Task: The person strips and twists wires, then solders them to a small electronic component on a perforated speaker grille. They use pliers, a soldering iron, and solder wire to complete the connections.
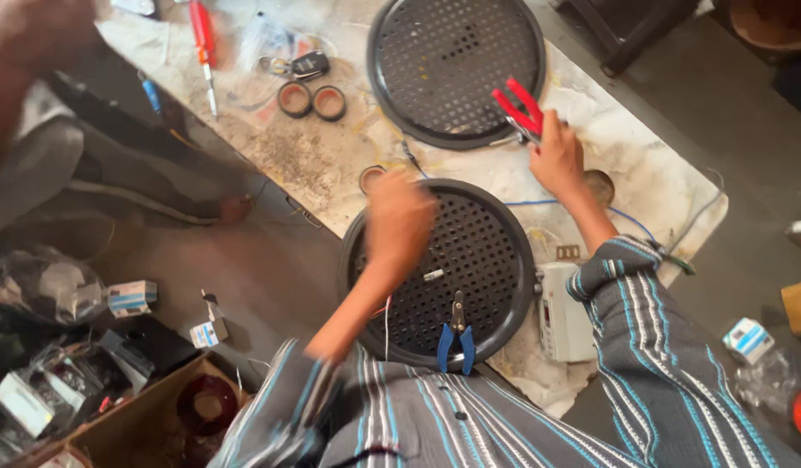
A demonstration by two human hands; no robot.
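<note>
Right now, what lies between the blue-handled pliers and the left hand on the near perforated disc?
In the head view, a small pale metal piece lies on the disc between the blue-handled pliers and the blurred left hand; otherwise bare mesh.

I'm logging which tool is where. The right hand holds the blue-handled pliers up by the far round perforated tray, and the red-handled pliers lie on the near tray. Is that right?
Not quite: the colours are swapped. In the head view the right hand holds red-handled pliers by the far perforated tray, while the blue-handled pliers lie on the near tray.
</note>
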